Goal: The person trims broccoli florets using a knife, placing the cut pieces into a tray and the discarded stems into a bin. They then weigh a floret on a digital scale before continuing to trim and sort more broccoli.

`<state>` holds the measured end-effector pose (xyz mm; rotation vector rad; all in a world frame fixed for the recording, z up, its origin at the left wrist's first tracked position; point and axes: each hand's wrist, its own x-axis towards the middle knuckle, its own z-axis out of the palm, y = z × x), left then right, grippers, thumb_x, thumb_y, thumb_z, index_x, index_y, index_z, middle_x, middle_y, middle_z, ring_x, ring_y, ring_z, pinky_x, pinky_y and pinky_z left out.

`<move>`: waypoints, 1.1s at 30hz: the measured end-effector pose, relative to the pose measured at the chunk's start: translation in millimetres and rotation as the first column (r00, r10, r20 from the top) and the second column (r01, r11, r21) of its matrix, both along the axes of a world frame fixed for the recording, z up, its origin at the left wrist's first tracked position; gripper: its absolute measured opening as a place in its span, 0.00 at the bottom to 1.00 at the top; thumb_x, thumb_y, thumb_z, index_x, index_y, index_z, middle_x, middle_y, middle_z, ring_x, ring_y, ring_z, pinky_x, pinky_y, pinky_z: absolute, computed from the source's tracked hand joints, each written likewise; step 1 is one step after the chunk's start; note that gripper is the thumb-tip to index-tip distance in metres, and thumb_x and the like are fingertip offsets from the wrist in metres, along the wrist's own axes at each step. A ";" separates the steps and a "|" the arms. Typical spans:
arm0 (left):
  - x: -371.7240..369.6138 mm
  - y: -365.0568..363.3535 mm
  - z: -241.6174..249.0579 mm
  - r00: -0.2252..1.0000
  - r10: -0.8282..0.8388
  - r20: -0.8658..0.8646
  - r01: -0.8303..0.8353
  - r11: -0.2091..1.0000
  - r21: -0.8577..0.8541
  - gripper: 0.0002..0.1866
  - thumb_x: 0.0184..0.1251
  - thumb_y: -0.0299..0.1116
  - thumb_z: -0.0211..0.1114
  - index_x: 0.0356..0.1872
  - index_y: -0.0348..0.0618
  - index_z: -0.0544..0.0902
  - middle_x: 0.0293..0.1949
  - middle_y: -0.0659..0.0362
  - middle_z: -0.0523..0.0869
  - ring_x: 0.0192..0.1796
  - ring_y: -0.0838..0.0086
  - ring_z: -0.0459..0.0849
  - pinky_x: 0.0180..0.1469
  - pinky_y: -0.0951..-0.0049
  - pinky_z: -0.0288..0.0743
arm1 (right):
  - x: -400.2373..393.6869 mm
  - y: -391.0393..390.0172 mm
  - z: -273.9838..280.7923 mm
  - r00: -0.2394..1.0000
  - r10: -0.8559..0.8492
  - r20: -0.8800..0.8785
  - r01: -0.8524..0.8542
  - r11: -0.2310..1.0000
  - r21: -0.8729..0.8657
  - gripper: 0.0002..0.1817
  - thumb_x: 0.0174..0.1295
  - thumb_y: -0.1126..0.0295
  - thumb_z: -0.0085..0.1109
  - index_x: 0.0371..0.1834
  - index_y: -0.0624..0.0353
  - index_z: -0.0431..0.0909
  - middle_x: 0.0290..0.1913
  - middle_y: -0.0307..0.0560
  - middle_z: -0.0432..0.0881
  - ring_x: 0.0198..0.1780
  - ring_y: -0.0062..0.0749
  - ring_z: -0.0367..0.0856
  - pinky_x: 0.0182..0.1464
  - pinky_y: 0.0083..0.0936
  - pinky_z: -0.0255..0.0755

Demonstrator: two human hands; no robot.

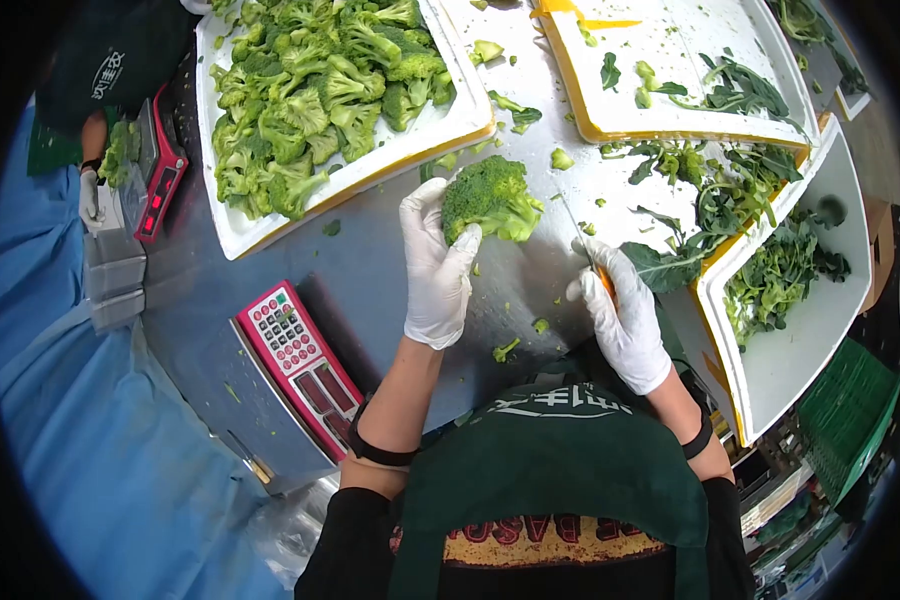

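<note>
My left hand [436, 262], in a white glove, was wrapped around a head of broccoli [490, 197], fingers curled under its stalk side and thumb pressed at its lower edge. The head sat on the steel table [370, 270], just in front of me and near the centre. It was a full, rounded crown, deep green on top with tight, bumpy florets, paler and yellower green where the stems showed at the right and lower edge.

My right hand [622, 318], also gloved in white, was closed around the orange handle of a knife [582, 240]; its thin blade pointed up toward the broccoli, close beside it, though I could not tell whether the tip touched.

Small green scraps lay scattered on the table around the head. Beyond it, a white tray [232, 225] was heaped with cut florets. To the right, another white tray [820, 320] held leafy trimmings, and loose leaves [705, 215] lay between. A red-faced scale [298, 357] stood at my left, near my forearm. Another person's gloved hand [90, 195] showed at the far left edge.
</note>
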<state>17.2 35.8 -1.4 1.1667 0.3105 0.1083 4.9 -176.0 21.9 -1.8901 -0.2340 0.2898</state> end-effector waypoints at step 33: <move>4.0 9.7 -60.1 0.962 -0.251 0.104 0.162 0.839 0.520 0.33 0.55 0.08 0.52 0.64 0.40 0.60 0.67 0.47 0.68 0.71 0.62 0.66 0.75 0.62 0.55 | 12.6 33.5 -48.7 0.948 0.283 -0.147 -0.309 0.700 -0.644 0.09 0.67 0.70 0.46 0.40 0.66 0.71 0.24 0.60 0.81 0.25 0.54 0.83 0.27 0.45 0.76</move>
